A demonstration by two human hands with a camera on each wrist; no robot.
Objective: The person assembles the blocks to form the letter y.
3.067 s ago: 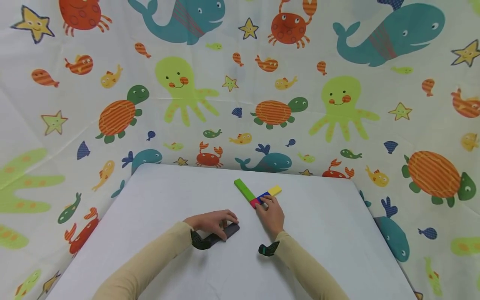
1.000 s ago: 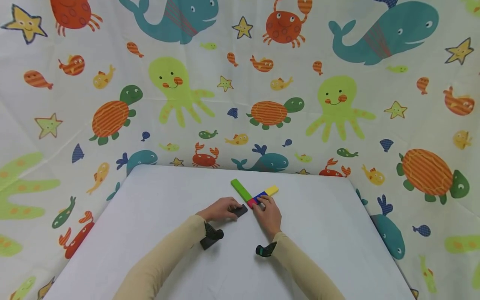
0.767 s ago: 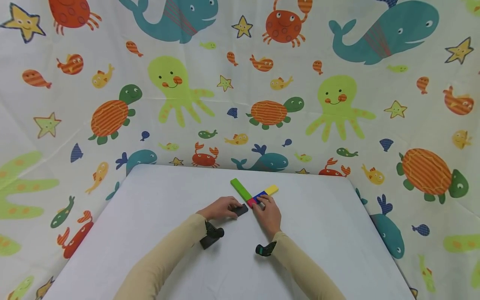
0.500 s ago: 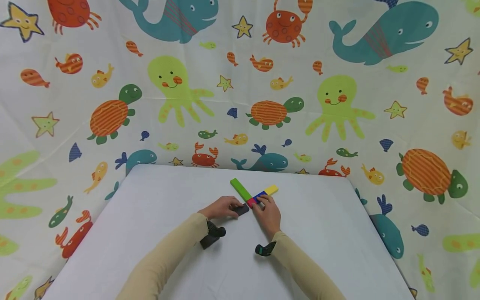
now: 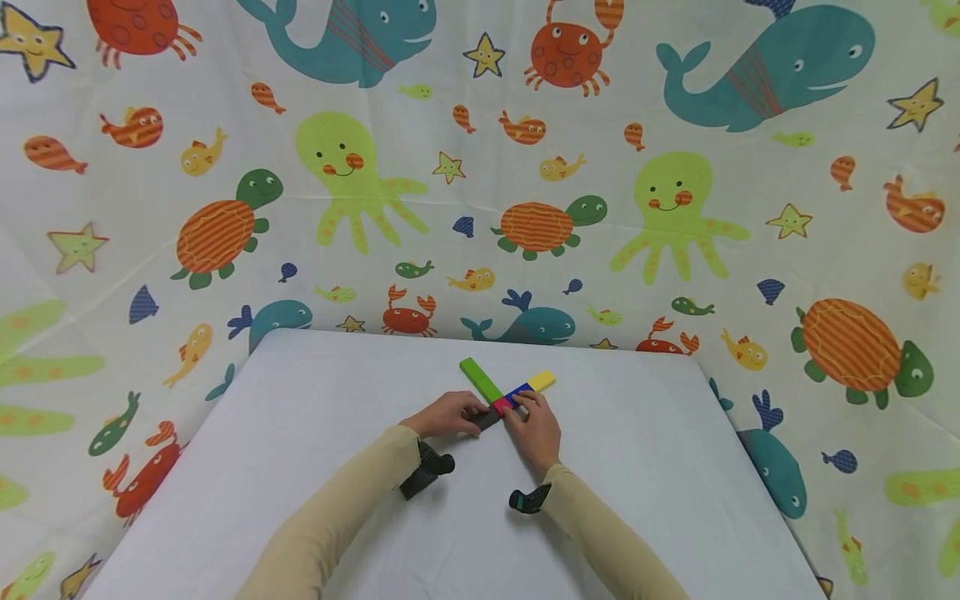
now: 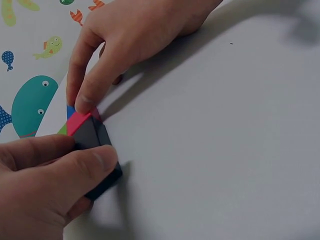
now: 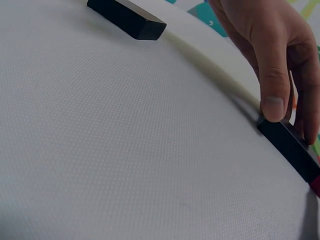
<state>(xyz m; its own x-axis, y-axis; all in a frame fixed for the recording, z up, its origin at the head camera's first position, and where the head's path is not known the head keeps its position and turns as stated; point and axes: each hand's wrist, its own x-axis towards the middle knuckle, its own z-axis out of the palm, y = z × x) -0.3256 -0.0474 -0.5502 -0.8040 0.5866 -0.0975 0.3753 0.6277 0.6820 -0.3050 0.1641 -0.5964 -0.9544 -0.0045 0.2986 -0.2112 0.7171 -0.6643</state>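
Note:
In the head view my left hand point(image 5: 444, 415) pinches a black block point(image 5: 489, 417) between thumb and fingers. The black block's far end meets a small red block point(image 5: 502, 406) in the left wrist view, where the left thumb lies along its side. My right hand point(image 5: 537, 429) has its thumb on the red block and its fingers at a blue block point(image 5: 517, 392). A yellow block point(image 5: 543, 381) continues the row beyond the blue one. From the red block a long green block point(image 5: 480, 377) runs away to the back left. My right palm hides part of the blue block.
A second black block point(image 5: 417, 484) lies on the white table point(image 5: 637, 467) under my left wrist; the right wrist view shows this loose block point(image 7: 127, 19) at the top left. Behind the table hangs a cloth point(image 5: 450, 125) printed with sea animals.
My left hand has carried the black block forward and right, and its end now meets the red block. It left the other black block behind. My right hand stays at the coloured blocks.

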